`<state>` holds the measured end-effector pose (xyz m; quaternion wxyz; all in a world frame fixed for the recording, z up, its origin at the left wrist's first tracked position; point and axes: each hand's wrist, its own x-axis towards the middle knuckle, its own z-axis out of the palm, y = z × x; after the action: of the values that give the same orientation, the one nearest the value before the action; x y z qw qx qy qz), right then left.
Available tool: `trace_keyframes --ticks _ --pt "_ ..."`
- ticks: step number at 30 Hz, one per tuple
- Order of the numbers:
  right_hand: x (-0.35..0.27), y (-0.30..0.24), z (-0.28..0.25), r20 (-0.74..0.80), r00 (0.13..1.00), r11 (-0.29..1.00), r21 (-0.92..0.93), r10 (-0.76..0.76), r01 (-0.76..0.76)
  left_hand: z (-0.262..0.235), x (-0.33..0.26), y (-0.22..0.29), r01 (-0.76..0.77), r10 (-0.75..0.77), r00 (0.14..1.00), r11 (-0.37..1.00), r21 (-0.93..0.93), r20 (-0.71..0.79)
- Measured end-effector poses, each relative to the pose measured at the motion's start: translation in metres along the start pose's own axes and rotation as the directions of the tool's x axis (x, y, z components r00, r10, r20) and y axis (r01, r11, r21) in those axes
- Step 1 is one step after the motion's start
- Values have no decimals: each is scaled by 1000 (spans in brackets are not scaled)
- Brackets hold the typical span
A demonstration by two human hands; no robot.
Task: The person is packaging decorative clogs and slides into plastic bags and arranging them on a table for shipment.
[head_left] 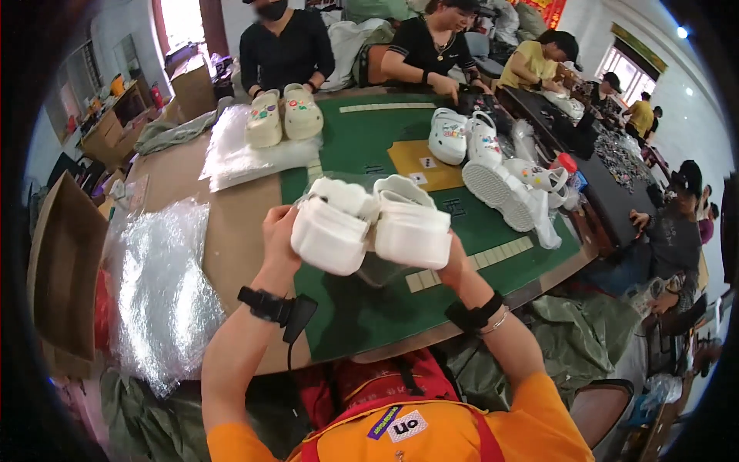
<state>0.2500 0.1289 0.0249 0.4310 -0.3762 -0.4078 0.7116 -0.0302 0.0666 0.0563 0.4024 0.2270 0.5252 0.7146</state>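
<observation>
I hold a pair of white clogs up over the green table mat (346, 316), heels toward me. My left hand (280, 231) is closed on the outer side of the left white clog (329, 239). The outer side of the right white clog (413, 235) is gripped by my right hand (456, 260). The clogs hide most of my fingers. Thin clear plastic (377, 271) shows beneath and between the clogs. Beyond them, a yellow sheet (408, 158) lies on the mat.
Clear plastic bags (165, 292) lie at the left, beside a cardboard box (65, 269). White clogs with charms (483, 142) stand at the right, one showing its sole (496, 192). Across the table a person holds cream clogs (302, 115) over more plastic bags (239, 158). Other people work farther right.
</observation>
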Motion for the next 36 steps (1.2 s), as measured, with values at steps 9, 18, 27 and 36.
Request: trace_keyframes --ticks 9,18,27,36 --pt "-1 -11 12 -109 993 993 -115 -34 21 -9 -9 15 74 -75 987 997 12 145" --pt "24 -8 2 -175 981 990 -124 -88 66 5 -14 23 65 -88 984 987 146 155" --pt "22 -16 7 -72 918 883 -310 -391 352 8 -14 39 -175 87 973 882 438 214" --pt "29 -94 32 89 986 987 -59 -143 148 4 -8 101 -153 60 966 917 369 252"
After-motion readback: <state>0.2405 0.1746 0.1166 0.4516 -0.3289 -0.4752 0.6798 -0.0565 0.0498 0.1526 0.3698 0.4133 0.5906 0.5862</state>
